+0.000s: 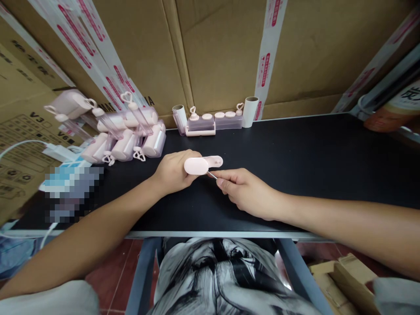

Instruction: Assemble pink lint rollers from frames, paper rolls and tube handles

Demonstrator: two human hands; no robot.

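Above the middle of the black table (pixel 311 166), my left hand (pixel 175 171) is closed around a pink plastic piece (pixel 196 166) with an oval end. A smaller pink tab (pixel 215 161) sticks out to its right. My right hand (pixel 246 192) pinches a thin metal tool (pixel 212 175), whose far end meets the lower right edge of the pink piece. Most of the tool's other end is hidden in the fingers. Behind my hands stands a row of pink parts (pixel 229 121) with round caps and heart-shaped loops.
Several pink cases (pixel 123 144) are stacked at the back left, near a white plug (pixel 61 153) with a cable. White tubes (pixel 251 113) stand by cardboard boxes (pixel 216 52) along the back. A labelled container (pixel 393 109) is at the far right.
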